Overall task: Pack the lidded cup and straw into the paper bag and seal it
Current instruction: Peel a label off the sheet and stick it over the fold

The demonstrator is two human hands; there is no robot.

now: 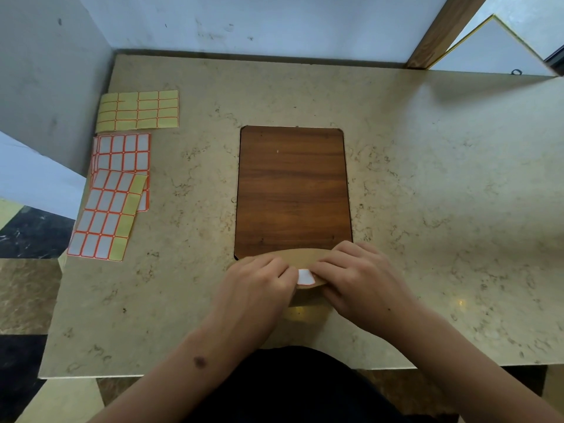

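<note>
Two hands, left (pixel 256 285) and right (pixel 360 279), pinch one paper bag (pixel 293 257) around one white sticker (pixel 305 276).

White sticker (pixel 305 276) is pressed onto folded paper bag (pixel 300 260) top by left hand (pixel 259 288) and right hand (pixel 360 279) at bench (pixel 427 178) edge.

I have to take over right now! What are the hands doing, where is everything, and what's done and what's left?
Left hand: fingers on the paper bag's folded top, beside the sticker.
Right hand: fingers on the fold from the other side.
The bag stands at the table's near edge, in front of the wooden board. Cup and straw are not visible.
Done: top folded, white sticker placed over the fold.
Left: smooth the sticker, let go. Spare sticker sheets lie far left.
</note>
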